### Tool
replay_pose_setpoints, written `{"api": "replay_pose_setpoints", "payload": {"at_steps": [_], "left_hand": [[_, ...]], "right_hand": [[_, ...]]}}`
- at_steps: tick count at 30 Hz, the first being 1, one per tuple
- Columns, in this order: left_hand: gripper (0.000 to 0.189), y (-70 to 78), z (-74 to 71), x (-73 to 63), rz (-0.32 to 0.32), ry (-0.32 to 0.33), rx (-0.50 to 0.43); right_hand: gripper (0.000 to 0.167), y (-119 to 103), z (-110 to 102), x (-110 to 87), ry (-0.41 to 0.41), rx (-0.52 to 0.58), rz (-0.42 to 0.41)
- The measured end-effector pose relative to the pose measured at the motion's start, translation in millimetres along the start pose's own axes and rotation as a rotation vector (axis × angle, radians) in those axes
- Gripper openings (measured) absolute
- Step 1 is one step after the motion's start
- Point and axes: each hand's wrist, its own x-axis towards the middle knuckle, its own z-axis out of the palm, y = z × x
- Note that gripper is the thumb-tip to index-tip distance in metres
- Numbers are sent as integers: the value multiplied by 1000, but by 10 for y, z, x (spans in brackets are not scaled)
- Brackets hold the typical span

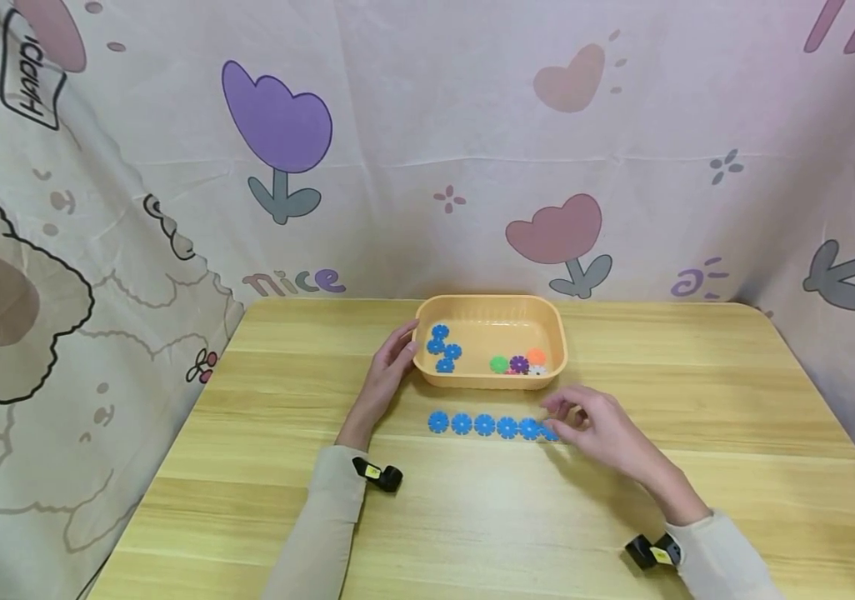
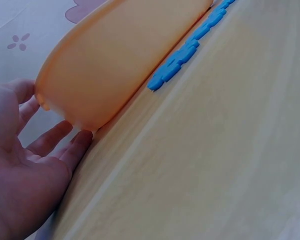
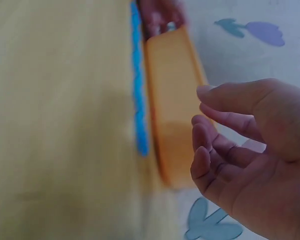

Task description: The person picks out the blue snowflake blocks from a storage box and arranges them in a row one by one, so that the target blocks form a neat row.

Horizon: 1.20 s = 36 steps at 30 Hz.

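Orange tray (image 1: 472, 333) backed by patterned cloth (image 1: 397, 125), loose coloured pieces (image 1: 519, 364) inside. Tray end touched by left hand (image 1: 385, 375), fingers spread. Blue discs (image 1: 484, 425) laid in row on table (image 1: 472, 517) before tray, rightmost partly hidden by right hand (image 1: 607, 429), fingertips apart; edges notched.

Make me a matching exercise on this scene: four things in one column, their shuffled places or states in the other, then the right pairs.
Things:
1. Left hand
2. Right hand
3. Row of blue pieces
4. Green piece

Places or states:
A. Laid out on the table, in front of the tray
B. Near the right end of a line of pieces, nothing seen between thumb and fingers
C. Inside the tray, next to the purple piece
D. Touching the left end of the tray

Right pairs: 1-D, 2-B, 3-A, 4-C
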Motion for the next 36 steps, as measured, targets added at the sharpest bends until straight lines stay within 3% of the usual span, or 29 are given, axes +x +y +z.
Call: {"api": "replay_pose_setpoints", "payload": {"at_steps": [5,11,24,36], "left_hand": [[44,-219,-28,67,4,34,28],[44,-209,-19,50,-5,42,32],[44,-194,-24,52,-3,38,34],[46,-219,-44,73,4,18,11]], "right_hand": [[20,-170,-20,154,45,34,-87],[25,-303,7,390,74,61,-106],[26,-323,215,991,107,90,-62],[32,-207,418,1432,-7,76,54]]}}
